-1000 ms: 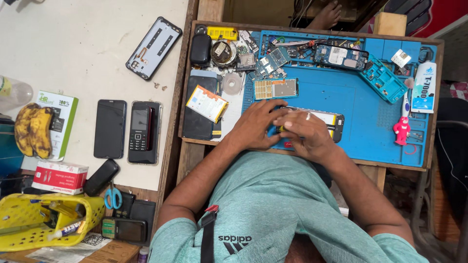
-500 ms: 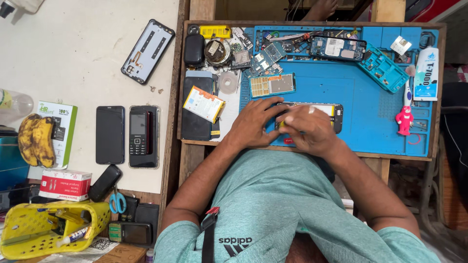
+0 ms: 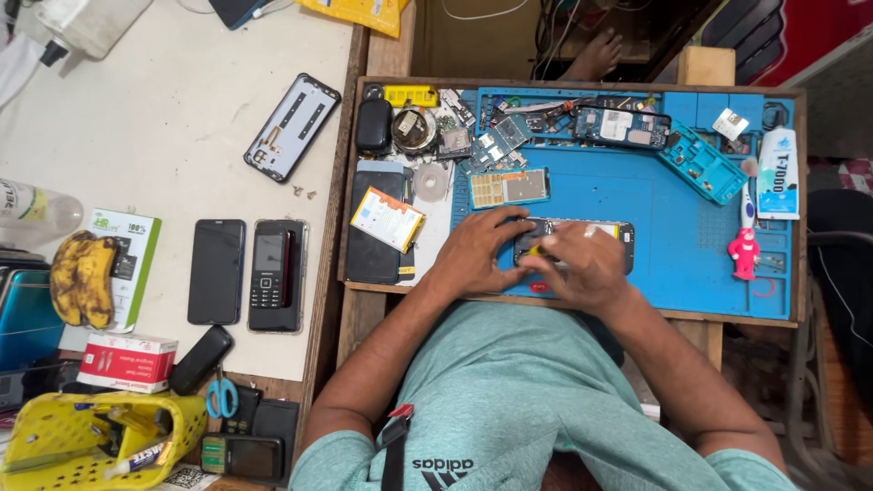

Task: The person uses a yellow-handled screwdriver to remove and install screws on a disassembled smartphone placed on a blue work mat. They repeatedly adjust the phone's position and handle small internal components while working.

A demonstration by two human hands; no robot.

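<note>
From the head view I saw both hands working low in the middle of the frame, over a blue work mat [image 3: 673,218] set in a wooden tray on the bench. An opened phone [image 3: 600,238] lay flat on the mat, its long side running left to right. My left hand [image 3: 479,255] rested on the phone's left end, fingers curled down and pressing on its edge. My right hand [image 3: 582,265] covered the phone's middle, fingertips pinched around a small yellow-tipped tool [image 3: 536,250] whose point met the phone; how firmly it gripped I could not tell. Just above the hands sat a gold-coloured circuit board [image 3: 509,187], and along the mat's top edge lay a clutter of boards and a teal phone frame [image 3: 702,165]. At the right edge stood a white glue tube [image 3: 778,173] and a small red figure [image 3: 744,253]. Left of the mat a battery with a yellow and white label [image 3: 387,219] lay on a dark phone. Farther left on the pale bench were two dark phones [image 3: 245,271] side by side, and bananas [image 3: 82,278] near the left edge.
</note>
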